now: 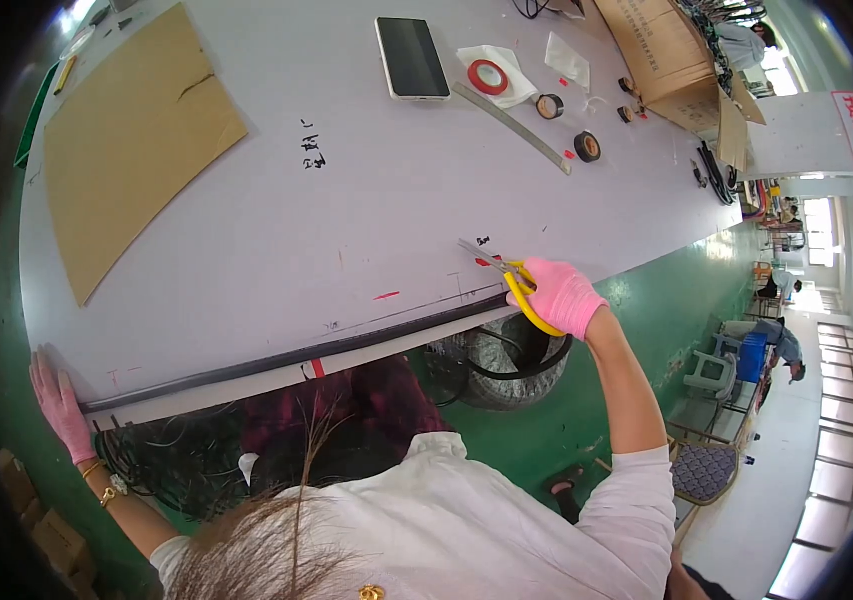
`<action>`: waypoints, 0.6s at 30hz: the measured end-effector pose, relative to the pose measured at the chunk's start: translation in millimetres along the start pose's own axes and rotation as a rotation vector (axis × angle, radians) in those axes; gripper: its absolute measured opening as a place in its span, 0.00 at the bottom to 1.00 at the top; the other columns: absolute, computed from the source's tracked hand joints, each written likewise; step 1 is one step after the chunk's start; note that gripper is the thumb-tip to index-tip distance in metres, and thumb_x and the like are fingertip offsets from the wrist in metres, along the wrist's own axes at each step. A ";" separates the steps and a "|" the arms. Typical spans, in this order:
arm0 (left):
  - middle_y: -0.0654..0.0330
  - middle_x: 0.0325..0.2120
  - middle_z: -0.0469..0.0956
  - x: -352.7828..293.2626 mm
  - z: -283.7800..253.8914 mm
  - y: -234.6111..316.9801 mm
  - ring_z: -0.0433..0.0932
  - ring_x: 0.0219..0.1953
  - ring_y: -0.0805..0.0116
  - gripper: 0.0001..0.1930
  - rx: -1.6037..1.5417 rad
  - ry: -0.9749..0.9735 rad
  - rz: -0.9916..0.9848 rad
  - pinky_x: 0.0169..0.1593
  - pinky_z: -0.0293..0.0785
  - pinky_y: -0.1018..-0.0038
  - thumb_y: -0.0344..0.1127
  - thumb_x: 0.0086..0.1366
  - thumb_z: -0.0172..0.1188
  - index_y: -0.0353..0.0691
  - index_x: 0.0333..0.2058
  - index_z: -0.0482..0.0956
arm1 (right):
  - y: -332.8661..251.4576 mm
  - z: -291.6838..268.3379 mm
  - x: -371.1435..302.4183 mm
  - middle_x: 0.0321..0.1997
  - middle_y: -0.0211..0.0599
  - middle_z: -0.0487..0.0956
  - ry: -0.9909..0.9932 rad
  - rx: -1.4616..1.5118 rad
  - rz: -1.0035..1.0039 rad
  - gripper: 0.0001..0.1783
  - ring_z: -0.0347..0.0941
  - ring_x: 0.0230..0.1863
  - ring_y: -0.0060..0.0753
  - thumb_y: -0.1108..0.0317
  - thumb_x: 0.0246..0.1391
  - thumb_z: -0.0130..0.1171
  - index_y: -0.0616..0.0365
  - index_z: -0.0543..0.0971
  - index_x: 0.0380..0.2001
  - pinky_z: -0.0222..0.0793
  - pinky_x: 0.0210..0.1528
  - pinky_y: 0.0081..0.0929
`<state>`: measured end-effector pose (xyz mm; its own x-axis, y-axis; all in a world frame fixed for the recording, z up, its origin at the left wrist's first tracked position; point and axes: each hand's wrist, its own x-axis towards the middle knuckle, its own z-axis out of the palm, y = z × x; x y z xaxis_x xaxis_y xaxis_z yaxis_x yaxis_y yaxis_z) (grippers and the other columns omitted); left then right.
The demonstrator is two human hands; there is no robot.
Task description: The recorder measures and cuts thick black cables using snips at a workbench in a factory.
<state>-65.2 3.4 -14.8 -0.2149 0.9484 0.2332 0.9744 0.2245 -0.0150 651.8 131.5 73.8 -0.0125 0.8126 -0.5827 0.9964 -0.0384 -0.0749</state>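
A long black tube (297,355) lies along the near edge of the table, running from the left corner to my right hand. My right hand (561,298), in a pink glove, is closed round yellow-handled scissors (522,284). Their blades rest over the tabletop, pointing away and to the left. The tube's right part passes by the scissor handles, and its far end curves down past the edge. My left hand (64,408), also gloved in pink, lies at the tube's left end with its fingers stretched out flat. Whether its thumb presses the tube I cannot tell.
On the table (247,230) lie a brown cardboard sheet (137,150), a phone (413,58), a steel ruler (513,128), red tape (488,77) and black tape rolls (587,147). A cardboard box (662,65) stands far right. A wrapped bundle (517,385) sits below the near edge.
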 end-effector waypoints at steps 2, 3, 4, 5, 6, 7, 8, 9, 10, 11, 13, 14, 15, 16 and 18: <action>0.56 0.65 0.60 1.0 0.7 0.6 0.53 0.68 0.56 0.26 -0.050 0.010 -0.006 0.69 0.47 0.65 0.41 0.70 0.43 0.39 0.64 0.60 | -0.6 -0.1 0.9 0.30 0.51 0.79 -0.006 -0.010 0.005 0.20 0.76 0.35 0.55 0.52 0.53 0.58 0.60 0.77 0.36 0.72 0.38 0.43; 0.56 0.65 0.60 1.3 -0.5 2.2 0.53 0.68 0.56 0.26 -0.048 0.009 -0.005 0.69 0.47 0.65 0.41 0.70 0.43 0.39 0.64 0.60 | -2.1 -1.6 0.9 0.30 0.52 0.79 -0.023 0.004 0.016 0.20 0.75 0.35 0.56 0.53 0.52 0.60 0.61 0.76 0.37 0.72 0.37 0.43; 0.56 0.64 0.60 1.4 -2.4 4.6 0.54 0.67 0.55 0.26 -0.049 0.012 0.002 0.69 0.47 0.65 0.40 0.70 0.43 0.39 0.64 0.60 | -2.3 -2.0 1.4 0.31 0.53 0.78 -0.039 0.020 0.027 0.20 0.75 0.35 0.57 0.55 0.51 0.62 0.62 0.76 0.37 0.71 0.37 0.43; 0.56 0.64 0.60 1.9 -6.3 7.4 0.54 0.67 0.55 0.26 -0.049 0.016 0.009 0.69 0.47 0.65 0.40 0.70 0.43 0.39 0.64 0.60 | 0.6 0.1 2.4 0.31 0.53 0.78 -0.039 0.024 0.025 0.20 0.75 0.35 0.57 0.55 0.51 0.62 0.62 0.76 0.37 0.71 0.37 0.43; 0.56 0.64 0.60 3.2 -8.1 6.9 0.54 0.67 0.55 0.26 -0.044 0.018 0.012 0.69 0.47 0.65 0.40 0.70 0.43 0.39 0.64 0.60 | 4.9 4.1 4.6 0.30 0.52 0.78 -0.010 0.012 0.033 0.19 0.75 0.35 0.57 0.55 0.51 0.62 0.61 0.76 0.37 0.71 0.37 0.42; 0.56 0.64 0.60 5.0 -8.2 4.4 0.54 0.67 0.56 0.26 -0.005 0.012 0.004 0.69 0.48 0.64 0.40 0.70 0.43 0.39 0.64 0.60 | 9.1 7.1 6.3 0.30 0.52 0.78 0.021 0.001 0.039 0.19 0.75 0.34 0.56 0.55 0.51 0.62 0.61 0.77 0.36 0.71 0.36 0.42; 0.56 0.64 0.60 2.4 -2.9 2.3 0.54 0.67 0.56 0.26 0.028 0.002 -0.009 0.68 0.49 0.64 0.40 0.70 0.43 0.38 0.64 0.60 | 10.9 9.2 7.8 0.30 0.52 0.78 0.020 -0.001 0.038 0.19 0.75 0.34 0.56 0.55 0.51 0.62 0.61 0.77 0.36 0.71 0.36 0.42; 0.56 0.64 0.60 -0.5 2.3 3.5 0.54 0.67 0.56 0.26 0.041 0.007 -0.009 0.68 0.49 0.64 0.40 0.70 0.43 0.38 0.64 0.60 | 11.5 11.4 10.8 0.30 0.52 0.78 0.022 0.003 0.031 0.19 0.75 0.34 0.56 0.55 0.52 0.61 0.61 0.77 0.36 0.71 0.36 0.42; 0.55 0.64 0.61 -5.6 15.6 8.9 0.56 0.67 0.56 0.26 -0.061 0.049 -0.049 0.68 0.51 0.63 0.39 0.69 0.44 0.39 0.64 0.61 | 11.3 12.7 12.6 0.29 0.51 0.79 0.026 0.008 0.024 0.18 0.75 0.34 0.55 0.55 0.52 0.61 0.60 0.77 0.36 0.71 0.36 0.42; 0.54 0.63 0.62 -7.7 25.7 13.9 0.57 0.66 0.56 0.25 -0.161 0.090 -0.089 0.67 0.53 0.63 0.39 0.69 0.45 0.39 0.63 0.62 | 7.7 12.6 13.9 0.29 0.51 0.79 0.027 0.020 0.009 0.18 0.75 0.34 0.55 0.55 0.52 0.61 0.60 0.77 0.36 0.71 0.36 0.42; 0.52 0.57 0.69 -1.8 10.4 178.4 0.61 0.63 0.53 0.29 -0.354 0.101 0.001 0.64 0.60 0.61 0.30 0.56 0.61 0.40 0.58 0.68 | 7.9 10.7 10.1 0.29 0.50 0.79 0.041 -0.007 0.042 0.19 0.75 0.34 0.55 0.53 0.52 0.60 0.59 0.78 0.35 0.71 0.36 0.41; 0.53 0.51 0.72 -7.4 11.5 237.1 0.65 0.60 0.55 0.29 -0.535 0.091 0.048 0.62 0.62 0.62 0.28 0.50 0.66 0.42 0.54 0.72 | 10.6 12.4 10.7 0.29 0.50 0.79 0.046 0.001 0.029 0.19 0.75 0.34 0.55 0.53 0.52 0.60 0.59 0.78 0.35 0.71 0.36 0.41; 0.55 0.49 0.73 -5.3 -22.4 319.4 0.67 0.57 0.55 0.27 -0.365 0.056 0.252 0.59 0.64 0.59 0.28 0.48 0.67 0.44 0.50 0.74 | 16.1 15.7 12.1 0.29 0.50 0.79 0.050 0.032 0.021 0.19 0.75 0.34 0.54 0.53 0.52 0.61 0.59 0.78 0.35 0.71 0.36 0.41; 0.56 0.47 0.73 -10.0 -32.2 376.8 0.69 0.53 0.54 0.22 -0.546 0.002 0.377 0.57 0.63 0.58 0.30 0.48 0.66 0.45 0.45 0.76 | 22.8 19.0 12.5 0.29 0.50 0.79 0.055 0.061 0.020 0.19 0.76 0.34 0.54 0.52 0.51 0.61 0.58 0.78 0.34 0.71 0.36 0.41; 0.58 0.41 0.73 -20.7 -57.5 465.5 0.70 0.50 0.56 0.16 -0.590 -0.294 0.546 0.56 0.61 0.59 0.38 0.52 0.64 0.46 0.41 0.77 | 24.8 20.5 15.5 0.30 0.50 0.79 0.043 0.067 0.006 0.20 0.76 0.34 0.54 0.51 0.51 0.61 0.58 0.78 0.34 0.71 0.36 0.41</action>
<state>396.6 75.3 29.4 0.3659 0.9274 0.0775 0.8040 -0.3570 0.4755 674.6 131.2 46.3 -0.0020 0.8363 -0.5482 0.9887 -0.0806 -0.1266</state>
